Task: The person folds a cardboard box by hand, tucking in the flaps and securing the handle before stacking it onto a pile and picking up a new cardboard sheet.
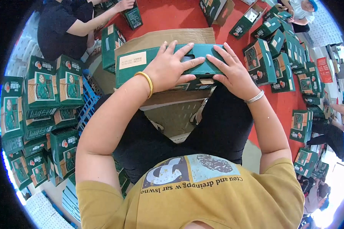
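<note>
A green cardboard gift box (141, 64) with a cream printed label (133, 60) lies in front of me above my knees. My left hand (174, 65), with a gold bracelet at the wrist, rests on its top with fingers spread. Also spread, my right hand (233, 70) presses on the right end of the same top, silver bangles on its wrist. Between the hands is a dark slot (188, 58) in the lid. A brown cardboard flap (172, 37) shows behind the box.
Stacked green boxes (44, 89) stand at my left beside a blue plastic crate (88, 99). More green boxes (260, 61) line the right of the red table (156, 15). A co-worker in black (63, 28) handles a box at upper left; other people are at the right.
</note>
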Action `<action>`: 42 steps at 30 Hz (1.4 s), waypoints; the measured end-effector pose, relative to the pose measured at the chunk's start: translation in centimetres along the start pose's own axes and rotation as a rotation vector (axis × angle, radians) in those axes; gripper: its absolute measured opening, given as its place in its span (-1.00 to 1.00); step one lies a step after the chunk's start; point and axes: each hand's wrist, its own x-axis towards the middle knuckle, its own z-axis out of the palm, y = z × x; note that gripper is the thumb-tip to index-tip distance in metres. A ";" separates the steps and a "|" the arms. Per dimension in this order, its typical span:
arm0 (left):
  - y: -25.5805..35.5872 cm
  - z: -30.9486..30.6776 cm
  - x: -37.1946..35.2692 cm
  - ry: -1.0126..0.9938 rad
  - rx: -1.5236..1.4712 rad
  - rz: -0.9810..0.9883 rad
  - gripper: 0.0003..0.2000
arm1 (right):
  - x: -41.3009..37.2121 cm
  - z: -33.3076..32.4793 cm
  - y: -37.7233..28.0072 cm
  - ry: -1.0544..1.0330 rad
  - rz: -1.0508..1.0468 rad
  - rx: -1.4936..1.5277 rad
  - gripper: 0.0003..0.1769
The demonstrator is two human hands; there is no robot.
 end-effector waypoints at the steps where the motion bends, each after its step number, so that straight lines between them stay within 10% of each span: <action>1: 0.2 -0.1 -0.1 -0.003 -0.001 0.011 -0.41 | -0.1 -0.1 -0.1 -0.006 -0.002 -0.012 -0.36; 22: -0.4 -0.3 -0.3 -0.080 -0.114 0.117 -0.47 | -1.8 0.2 -0.5 0.066 0.037 0.074 -0.38; 28: 0.1 -1.4 0.0 -0.158 -0.082 0.160 -0.37 | -3.4 0.2 -3.7 -0.022 0.135 -0.389 -0.29; 36: -4.2 -0.8 1.9 -0.138 -0.179 0.144 -0.30 | 0.3 1.1 -4.0 0.410 -0.121 -0.088 -0.55; 42: -8.3 -0.7 5.2 -0.277 -0.311 0.087 -0.26 | 6.0 1.0 -1.0 0.295 -0.005 -0.079 -0.56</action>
